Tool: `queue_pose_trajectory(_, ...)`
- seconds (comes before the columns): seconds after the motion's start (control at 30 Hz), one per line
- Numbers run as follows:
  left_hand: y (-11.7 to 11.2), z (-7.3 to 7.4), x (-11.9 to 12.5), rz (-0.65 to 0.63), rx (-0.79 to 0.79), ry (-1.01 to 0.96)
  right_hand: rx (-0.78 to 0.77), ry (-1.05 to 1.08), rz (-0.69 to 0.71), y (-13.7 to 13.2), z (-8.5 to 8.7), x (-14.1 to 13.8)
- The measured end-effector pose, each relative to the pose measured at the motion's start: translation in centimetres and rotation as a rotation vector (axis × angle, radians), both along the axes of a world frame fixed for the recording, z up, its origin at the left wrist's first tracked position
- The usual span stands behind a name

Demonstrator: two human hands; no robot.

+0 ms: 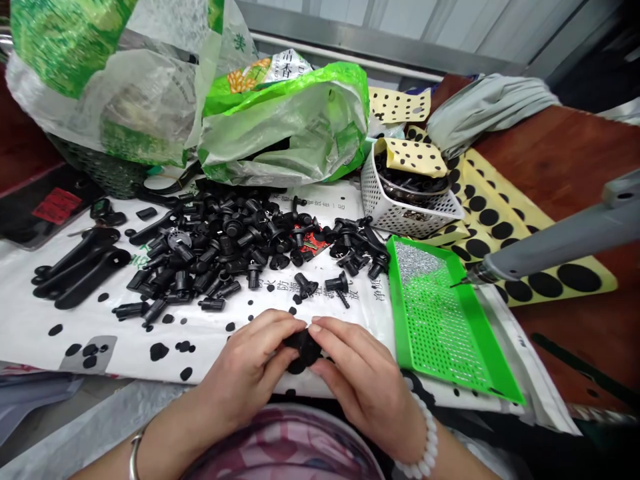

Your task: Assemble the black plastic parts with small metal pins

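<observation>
Both hands, left hand [250,363] and right hand [363,377], pinch one small black plastic part [303,350] together at the near edge. Fitting it seems underway; next calls for another piece from the far pile of black parts [225,247].

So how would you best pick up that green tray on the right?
Probably by the raised rim of the green tray at its near corner, coming from the person's side. The rim gives the fingers a lip, the inside holds tiny silvery pieces, and a grey tool reaches over the far end.
</observation>
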State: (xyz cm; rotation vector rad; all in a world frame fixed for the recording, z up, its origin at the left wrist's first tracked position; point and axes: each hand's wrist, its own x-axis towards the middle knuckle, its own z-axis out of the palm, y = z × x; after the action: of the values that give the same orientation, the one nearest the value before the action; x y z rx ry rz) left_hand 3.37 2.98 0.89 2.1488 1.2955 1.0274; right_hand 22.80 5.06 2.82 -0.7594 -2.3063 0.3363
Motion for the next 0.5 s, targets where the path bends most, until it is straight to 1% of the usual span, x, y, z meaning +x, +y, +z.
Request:
queue_pose_trajectory(0.17,0.1,0.0,-0.3,-0.048,0.04,0.054,0.05,-0.067,0.039,0.6,0.7,0.2)
queue_pose_trajectory(0.27,0.1,-0.1,-0.4,-0.044,0.085,0.112,0.076,-0.151,0.053,0.9,1.2,0.0)
queue_pose_trajectory(0.37,0.1,-0.5,-0.5,-0.038,0.137,0.144,0.049,-0.187,0.053,1.0,1.3,-0.4)
queue_pose_trajectory(0.5,0.0,-0.8,-0.7,-0.071,0.199,0.084,-0.006,-0.127,0.071,1.0,0.9,-0.5)
